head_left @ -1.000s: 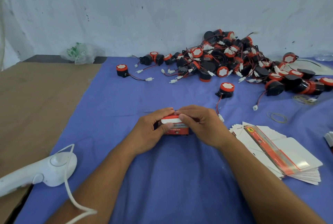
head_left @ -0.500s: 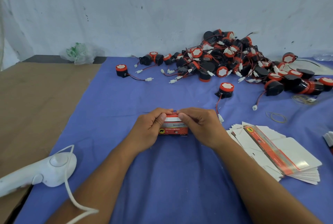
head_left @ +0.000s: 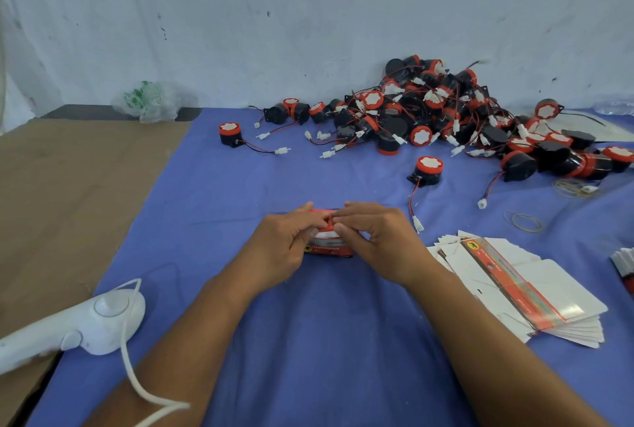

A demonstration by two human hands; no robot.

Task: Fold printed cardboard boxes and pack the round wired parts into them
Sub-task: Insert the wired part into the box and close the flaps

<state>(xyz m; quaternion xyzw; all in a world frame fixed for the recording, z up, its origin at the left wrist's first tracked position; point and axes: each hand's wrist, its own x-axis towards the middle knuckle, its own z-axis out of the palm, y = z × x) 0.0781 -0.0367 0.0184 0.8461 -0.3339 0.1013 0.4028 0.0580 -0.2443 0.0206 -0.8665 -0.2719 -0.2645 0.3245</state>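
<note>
A small red and white printed cardboard box (head_left: 328, 247) rests on the blue cloth (head_left: 308, 341) in front of me. My left hand (head_left: 286, 243) grips its left end and my right hand (head_left: 375, 239) its right end, fingertips meeting over the top. Most of the box is hidden by my fingers. A pile of round black and red wired parts (head_left: 446, 117) lies at the back right. One single wired part (head_left: 427, 171) stands just beyond my right hand. A stack of flat unfolded boxes (head_left: 514, 286) lies to the right.
A white handheld device with a cord (head_left: 79, 327) lies at the left front edge. Brown cardboard (head_left: 68, 193) covers the left side. A crumpled plastic bag (head_left: 151, 102) sits at the back wall. Rubber bands (head_left: 523, 220) lie at the right. Another wired part (head_left: 231, 134) stands apart at back left.
My fingers have moved from the box's front face up over its top, where both hands' fingertips now meet. The box stays in the same spot.
</note>
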